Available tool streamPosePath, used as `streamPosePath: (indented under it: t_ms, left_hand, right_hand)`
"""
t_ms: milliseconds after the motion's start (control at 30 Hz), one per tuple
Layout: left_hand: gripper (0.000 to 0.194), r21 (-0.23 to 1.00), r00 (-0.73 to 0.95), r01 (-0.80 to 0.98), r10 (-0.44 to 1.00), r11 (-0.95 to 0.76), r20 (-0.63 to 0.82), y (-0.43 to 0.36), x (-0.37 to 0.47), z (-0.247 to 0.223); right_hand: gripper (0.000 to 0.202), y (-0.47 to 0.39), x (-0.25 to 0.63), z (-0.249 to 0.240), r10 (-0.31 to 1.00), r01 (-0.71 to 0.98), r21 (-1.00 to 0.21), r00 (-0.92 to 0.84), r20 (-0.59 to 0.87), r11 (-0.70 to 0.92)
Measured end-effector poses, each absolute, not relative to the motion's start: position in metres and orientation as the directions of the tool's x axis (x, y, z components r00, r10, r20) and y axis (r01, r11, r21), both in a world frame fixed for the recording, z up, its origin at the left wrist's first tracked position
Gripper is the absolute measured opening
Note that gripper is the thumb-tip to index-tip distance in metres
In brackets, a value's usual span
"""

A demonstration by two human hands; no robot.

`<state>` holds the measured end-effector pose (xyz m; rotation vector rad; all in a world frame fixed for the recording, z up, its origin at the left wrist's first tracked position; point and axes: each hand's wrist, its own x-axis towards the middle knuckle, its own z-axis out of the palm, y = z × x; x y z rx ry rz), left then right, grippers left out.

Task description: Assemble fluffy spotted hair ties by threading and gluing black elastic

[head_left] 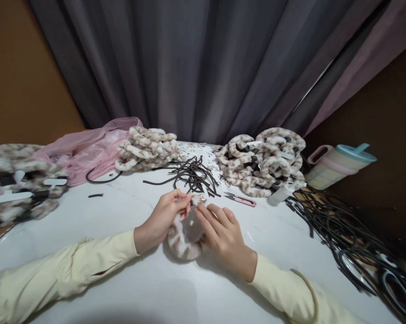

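Note:
A fluffy white-and-brown ring hangs in a loop between my hands, just over the white table. My left hand is closed, thumb and fingers pinching the ring's top end. On the other side my right hand is closed too, its fingertips pressed on the ring's upper right part. A small shiny metal piece shows at the top between the fingertips. What exactly the fingertips grip there is partly hidden.
Dark cord pieces lie behind my hands, beside pink thread snips. Fluffy rings are heaped at the back left, back right and far left. A pink plastic bag, a lidded cup and black cords flank them.

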<state>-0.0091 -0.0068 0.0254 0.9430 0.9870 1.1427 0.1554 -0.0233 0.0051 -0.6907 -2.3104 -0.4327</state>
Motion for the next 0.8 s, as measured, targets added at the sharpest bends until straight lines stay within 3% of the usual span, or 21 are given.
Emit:
streamPosePath:
  t_ms: [133, 200, 267, 400, 533, 600, 700, 767, 800]
  left_hand:
    - [0.025, 0.911, 0.11, -0.339, 0.972, 0.235, -0.21, -0.003, -0.009, 0.034]
    - [0.025, 0.934, 0.079, -0.302, 0.981, 0.193, -0.177, -0.002, -0.009, 0.037]
    - [0.027, 0.964, 0.052, -0.244, 0.994, 0.104, -0.094, 0.0, -0.009, 0.035]
    - [0.031, 0.989, 0.067, -0.125, 0.994, -0.076, 0.084, 0.0, -0.009, 0.026]
    - [0.025, 0.942, 0.072, 0.166, 0.956, -0.291, 0.283, -0.003, -0.013, 0.017]
    - [0.02, 0.787, 0.111, 0.353, 0.858, -0.507, 0.502, -0.001, -0.017, 0.014]
    - [0.021, 0.265, 0.346, 0.51, 0.477, -0.818, 0.808, 0.005, -0.024, 0.013]
    - [0.019, -0.057, 0.496, 0.529, 0.254, -0.847, 0.83, 0.009, -0.029, 0.014]
    - [0.017, -0.145, 0.534, 0.536, 0.201, -0.832, 0.821, 0.011, -0.03, 0.015]
  right_hand:
    - [0.041, -0.021, 0.145, 0.002, 0.728, 0.555, -0.473, -0.489, 0.48, 0.684]
    - [0.04, -0.018, 0.14, 0.004, 0.835, 0.429, -0.749, -0.463, 0.297, 0.505]
    - [0.035, -0.014, 0.135, 0.007, 0.871, 0.254, -0.922, -0.468, 0.147, 0.292]
    - [0.022, -0.007, 0.128, 0.013, 0.874, -0.023, -0.999, -0.485, 0.037, 0.029]
    - [0.019, -0.004, 0.125, 0.014, 0.899, -0.051, -0.998, -0.439, -0.003, -0.028]
    - [0.02, -0.004, 0.124, 0.013, 0.913, -0.029, -0.998, -0.407, -0.031, -0.047]
    - [0.029, -0.006, 0.125, 0.016, 0.904, 0.042, -0.997, -0.42, -0.078, -0.066]
    - [0.032, -0.008, 0.126, 0.021, 0.896, 0.096, -0.995, -0.439, -0.062, -0.022]
    - [0.032, -0.01, 0.127, 0.024, 0.895, 0.124, -0.992, -0.443, -0.04, 0.017]
